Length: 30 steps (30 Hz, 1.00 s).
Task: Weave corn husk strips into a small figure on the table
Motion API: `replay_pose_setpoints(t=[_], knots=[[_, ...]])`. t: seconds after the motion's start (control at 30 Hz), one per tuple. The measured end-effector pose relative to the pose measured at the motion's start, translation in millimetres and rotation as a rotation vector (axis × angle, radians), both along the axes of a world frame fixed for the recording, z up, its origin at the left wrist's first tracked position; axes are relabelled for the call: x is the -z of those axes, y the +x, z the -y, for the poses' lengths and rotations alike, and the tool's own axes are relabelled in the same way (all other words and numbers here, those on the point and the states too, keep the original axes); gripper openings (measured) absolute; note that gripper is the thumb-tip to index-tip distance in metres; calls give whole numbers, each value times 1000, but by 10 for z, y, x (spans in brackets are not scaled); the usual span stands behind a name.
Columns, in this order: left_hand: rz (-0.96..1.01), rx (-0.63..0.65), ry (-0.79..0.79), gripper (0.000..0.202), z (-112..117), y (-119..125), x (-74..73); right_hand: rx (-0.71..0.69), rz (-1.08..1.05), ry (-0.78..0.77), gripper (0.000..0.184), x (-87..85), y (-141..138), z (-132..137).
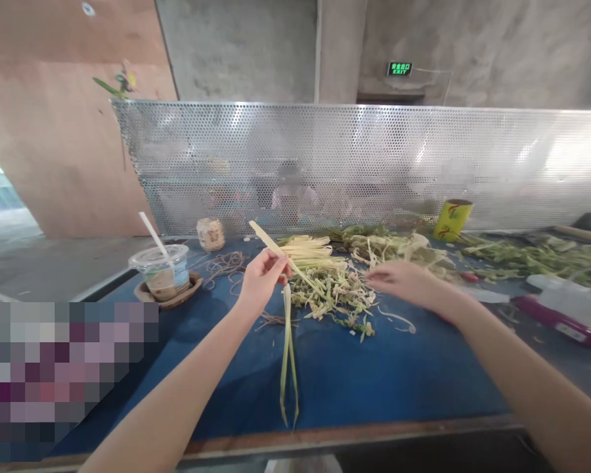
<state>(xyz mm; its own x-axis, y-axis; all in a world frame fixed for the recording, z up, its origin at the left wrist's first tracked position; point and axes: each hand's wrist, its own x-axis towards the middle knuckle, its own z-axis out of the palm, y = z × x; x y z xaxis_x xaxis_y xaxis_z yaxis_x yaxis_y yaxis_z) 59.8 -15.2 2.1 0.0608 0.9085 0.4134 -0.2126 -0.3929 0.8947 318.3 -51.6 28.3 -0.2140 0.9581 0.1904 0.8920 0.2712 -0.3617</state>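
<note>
Count: 1 plastic cup (pixel 180 274) with 1 straw (pixel 153 233) at left, 1 yellow canister (pixel 453 221) at right, 1 heap of green trimmings (pixel 320 303) mid-frame on the blue counter (pixel 384 381); loose strips too tangled to count. Left hand (pixel 266 272), center, pinches 1 pale leaf strip (pixel 263 238), slanting from upper left to lower right. Right hand (pixel 398 282), right of center, reaches in palm down beside the heap; fingertips blurred, can't tell if gripping. Both forearms cut off by the frame; lower left pixelated.
</note>
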Motion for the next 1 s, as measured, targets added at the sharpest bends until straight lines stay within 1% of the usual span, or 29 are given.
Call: replay_pose_setpoints(t=[0.03, 0.07, 0.1, 0.13, 0.23, 0.43, 0.53, 0.63, 0.73, 0.83, 0.9, 1.0], knots=[[-1, -1, 0, 20, 1, 1, 4, -120, -2, -32, 28, -21, -146, 43], [0, -3, 2, 20, 3, 0, 5, -205, -4, -40, 28, -35, -280, 81], [2, -5, 5, 20, 3, -3, 3, -276, 3, -62, 27, -43, -394, 110], [6, -7, 9, 20, 3, -9, 0, -311, 11, -78, 25, -46, -482, 129], [18, -13, 29, 19, -6, -36, -19, -316, 17, -114, 23, -36, -591, 117], [46, -33, 55, 20, -34, -87, -49, -375, -66, -233, 24, -45, -525, 5], [53, -50, 72, 19, -42, -100, -52, -380, -85, -228, 23, -19, -524, -34], [43, -74, 103, 17, -34, -102, -56, -331, -114, -190, 22, 41, -532, -79], [23, -98, 148, 13, 12, -76, -62, -207, -143, -177, 23, 92, -520, -124], [-21, -149, 211, 12, 85, -24, -67, -104, -182, -167, 25, 113, -495, -150], [-49, -188, 247, 12, 127, 10, -67, -57, -208, -146, 25, 117, -486, -154], [-48, -232, 257, 12, 155, 41, -63, -17, -226, -111, 25, 121, -489, -153]])
